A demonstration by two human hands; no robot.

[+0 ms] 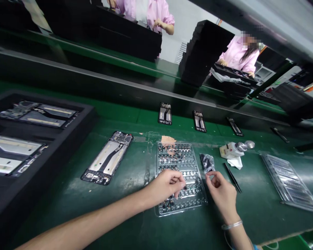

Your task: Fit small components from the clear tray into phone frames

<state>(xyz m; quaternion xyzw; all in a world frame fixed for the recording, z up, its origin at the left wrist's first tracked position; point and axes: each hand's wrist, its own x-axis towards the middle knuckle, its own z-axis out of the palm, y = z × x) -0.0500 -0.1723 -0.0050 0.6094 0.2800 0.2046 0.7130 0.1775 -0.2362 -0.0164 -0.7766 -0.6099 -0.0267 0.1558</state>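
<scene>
My left hand point(169, 183) is over the clear plastic tray point(181, 206), its fingers closed in a pinch. A small dark part point(184, 187) shows at its fingertips. Rows of little black electronic parts fill many of the tray's pockets. To the right of the tray, my right hand point(222, 194) pinches thumb and forefinger together at the lower edge of a small clear bag point(207, 162) with black pieces inside. What lies between those fingertips is too small to make out. Black tweezers point(232, 177) lie just beyond that hand.
An opened phone body point(108, 158) lies left of the tray; a black foam tray point(78, 126) holds more. Several phone bodies point(165, 113) line the back. A white bottle point(231, 150) and stacked clear trays point(292, 182) stand right. Co-workers in pink point(156, 14) sit across.
</scene>
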